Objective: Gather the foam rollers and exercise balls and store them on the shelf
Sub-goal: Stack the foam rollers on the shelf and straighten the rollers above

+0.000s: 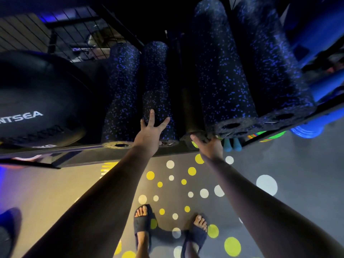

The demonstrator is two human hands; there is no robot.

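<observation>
Several black foam rollers with blue speckles lie side by side on the dark shelf (78, 155). My left hand (149, 135) rests flat, fingers spread, on top of one speckled roller (158, 81) near its front end. Just right of it lies a plain dark roller (189, 108); my right hand (210, 146) grips its front end from below. Two bigger speckled rollers (223, 71) lie on the right, their hollow ends facing me. A large black exercise ball (37, 101) with white lettering sits on the shelf at the left.
Blue rolled items (323, 86) fill the far right of the rack. Small light-blue objects (232, 145) and bright coloured gear show below the shelf edge. A wire grid stands behind at the upper left. My sandalled feet stand on a grey floor with yellow and white dots.
</observation>
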